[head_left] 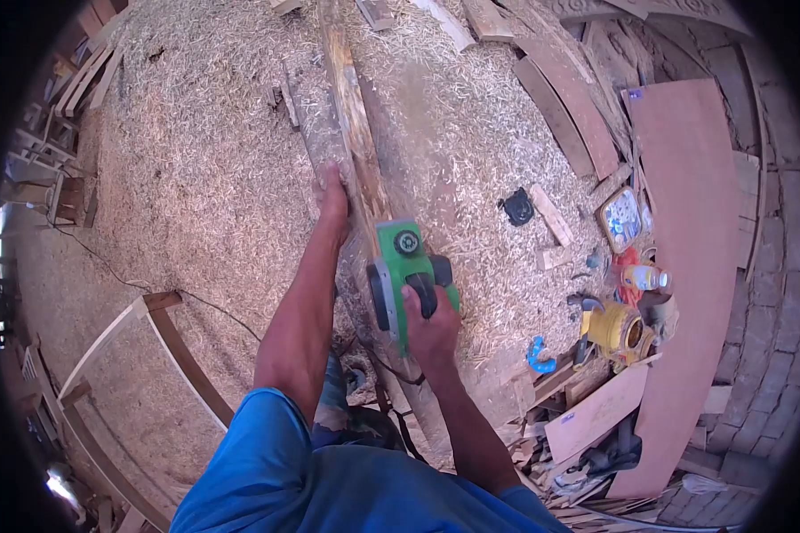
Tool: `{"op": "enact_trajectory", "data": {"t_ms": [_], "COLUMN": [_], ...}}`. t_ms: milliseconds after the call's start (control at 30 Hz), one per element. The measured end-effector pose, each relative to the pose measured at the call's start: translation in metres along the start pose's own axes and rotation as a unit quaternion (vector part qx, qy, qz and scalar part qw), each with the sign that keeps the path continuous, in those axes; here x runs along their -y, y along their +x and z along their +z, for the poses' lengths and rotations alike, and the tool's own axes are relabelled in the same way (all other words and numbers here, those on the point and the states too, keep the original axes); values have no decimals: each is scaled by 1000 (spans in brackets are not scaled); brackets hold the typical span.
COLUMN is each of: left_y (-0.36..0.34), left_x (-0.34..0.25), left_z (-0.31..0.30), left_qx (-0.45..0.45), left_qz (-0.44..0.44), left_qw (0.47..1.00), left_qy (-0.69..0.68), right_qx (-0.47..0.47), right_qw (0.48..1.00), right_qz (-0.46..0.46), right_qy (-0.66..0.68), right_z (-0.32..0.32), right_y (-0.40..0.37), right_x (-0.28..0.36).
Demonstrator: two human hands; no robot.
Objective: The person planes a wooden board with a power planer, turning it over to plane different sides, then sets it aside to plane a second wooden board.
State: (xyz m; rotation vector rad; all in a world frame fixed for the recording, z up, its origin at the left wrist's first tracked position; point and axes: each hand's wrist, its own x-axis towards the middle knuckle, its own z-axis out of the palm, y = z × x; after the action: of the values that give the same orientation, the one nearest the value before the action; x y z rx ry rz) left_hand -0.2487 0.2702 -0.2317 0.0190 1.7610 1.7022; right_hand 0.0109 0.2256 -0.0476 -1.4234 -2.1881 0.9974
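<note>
My right hand (434, 336) is wrapped round the black handle of a green electric planer (404, 289). The planer sits on a long, narrow wooden plank (354, 120), which has a pale, streaked top and runs away from me. Ahead and to the left, my left hand (332, 202) grips the left side of this plank, its fingers partly hidden. A flat, dusty board (318, 111) lies just beyond that hand, alongside the plank. The planer's underside is out of sight.
Wood shavings (196, 133) cover the ground. A curved wooden frame (187, 351) stands at left, near a dark cable (98, 258). On the right are a large reddish panel (684, 266), a yellow power tool (615, 329), a plastic bottle (646, 278) and a blue curved object (539, 355).
</note>
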Motion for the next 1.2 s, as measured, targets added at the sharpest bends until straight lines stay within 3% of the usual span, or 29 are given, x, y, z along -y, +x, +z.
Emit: {"op": "enact_trajectory", "data": {"t_ms": [100,167,233,333,433,533,567,633,700,767,800,867,933,1000,1200], "left_y": [38,35,-11,-10,-19,-23,-32,-6,22,23,18,19,36,32,30], "left_x": [46,33,-12,-7,-20,-36,-38,-8,15,16,6,6,15,15,14], "left_z": [-5,-7,-7,-7,-4,-8,-7,-8,-5,-3,-2,-3,-7,-6,-7], "left_qx": [68,82,64,97,63,104,131,86,61,41,32,53,100,109,120], "left_qz": [-18,0,37,13,27,35,21,-7,-32,-9,22,45,32,35,39], "left_qw": [970,947,946,925,943,936,929,924,950,993,998,987,993,993,992], "left_qy": [-231,-310,-316,-367,-325,-334,-345,-373,-303,-111,52,144,45,32,27], "right_qx": [-1,-9,0,-2,-43,40,56,80,49,50,41,63,54,67,69], "right_qw": [1000,999,998,998,994,996,997,997,997,998,998,997,996,993,992], "right_qz": [-13,-29,-57,-59,-96,-81,-58,-13,-35,-19,0,36,71,98,101], "right_qy": [0,-12,-27,-26,-29,8,7,10,-48,-21,54,-12,-5,-26,-19], "right_z": [17,28,41,66,83,77,69,55,30,-7,-17,-62,-94,-122,-124], "right_y": [36,63,93,146,189,200,186,155,93,13,-31,-121,-203,-262,-270], "right_x": [14,27,39,72,110,108,99,80,39,1,-37,-73,-114,-145,-151]}}
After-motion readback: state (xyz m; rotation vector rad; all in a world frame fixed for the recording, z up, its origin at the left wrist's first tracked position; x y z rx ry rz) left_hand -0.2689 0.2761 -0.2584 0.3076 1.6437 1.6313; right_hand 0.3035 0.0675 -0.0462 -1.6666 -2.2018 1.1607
